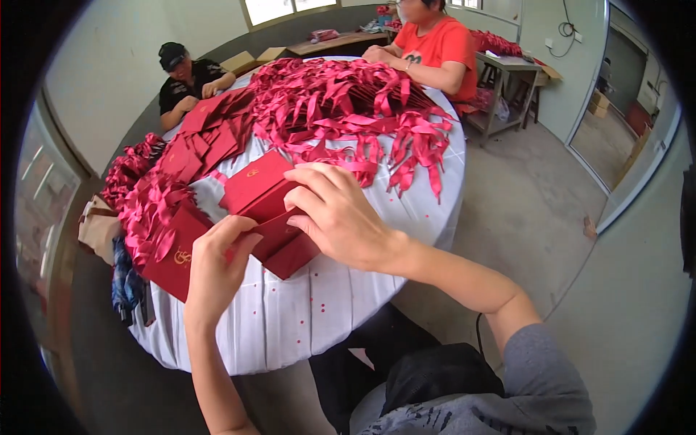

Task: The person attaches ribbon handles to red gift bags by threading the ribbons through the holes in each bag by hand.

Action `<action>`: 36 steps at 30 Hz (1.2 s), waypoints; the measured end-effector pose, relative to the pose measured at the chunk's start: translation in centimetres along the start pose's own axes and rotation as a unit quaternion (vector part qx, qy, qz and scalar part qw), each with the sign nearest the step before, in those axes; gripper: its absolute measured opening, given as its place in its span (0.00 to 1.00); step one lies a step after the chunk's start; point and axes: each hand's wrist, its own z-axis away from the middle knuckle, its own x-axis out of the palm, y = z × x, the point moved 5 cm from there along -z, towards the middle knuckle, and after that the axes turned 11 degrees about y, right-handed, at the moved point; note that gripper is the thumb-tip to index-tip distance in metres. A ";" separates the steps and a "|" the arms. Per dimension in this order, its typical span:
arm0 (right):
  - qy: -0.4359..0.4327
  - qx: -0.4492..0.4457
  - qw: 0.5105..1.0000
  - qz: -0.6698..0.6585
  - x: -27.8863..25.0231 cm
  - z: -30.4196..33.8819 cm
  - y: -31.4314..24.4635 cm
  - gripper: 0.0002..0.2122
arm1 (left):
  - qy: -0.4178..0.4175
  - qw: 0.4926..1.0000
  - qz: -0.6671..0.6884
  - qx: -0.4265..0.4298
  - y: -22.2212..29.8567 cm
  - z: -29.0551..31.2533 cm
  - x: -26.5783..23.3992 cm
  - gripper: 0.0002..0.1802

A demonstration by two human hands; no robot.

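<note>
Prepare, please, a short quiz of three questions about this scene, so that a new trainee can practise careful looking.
1. True or false: the person's left hand and right hand both touch the red paper piece between them.
2. Choose one. The big heap of red ribbons lies on:
a) the floor
b) the white tablecloth
c) a chair
3. Fill in: the co-worker in the black cap is on the ____ side of the picture.

Key: 1. True. 2. b. 3. left.
</note>
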 end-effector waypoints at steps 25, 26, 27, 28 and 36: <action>-0.151 0.050 0.987 0.030 -2.7 5.0 10.2 0.05 | 0.176 0.980 -0.065 -0.061 -3.9 2.0 -1.3 0.04; -0.178 0.052 0.982 0.030 -3.3 5.8 9.5 0.05 | 0.180 0.980 -0.070 -0.056 -4.0 2.0 -1.4 0.04; -0.204 0.054 0.977 0.031 -3.9 6.5 8.9 0.05 | 0.183 0.979 -0.076 -0.052 -4.2 2.1 -1.5 0.04; -0.218 0.071 0.973 0.036 -4.8 7.1 8.7 0.04 | 0.179 0.980 -0.076 -0.041 -4.2 2.0 -1.4 0.05; -0.266 0.086 0.955 0.102 -6.9 6.8 8.3 0.10 | 0.156 0.980 -0.096 -0.077 -4.7 2.4 -1.4 0.06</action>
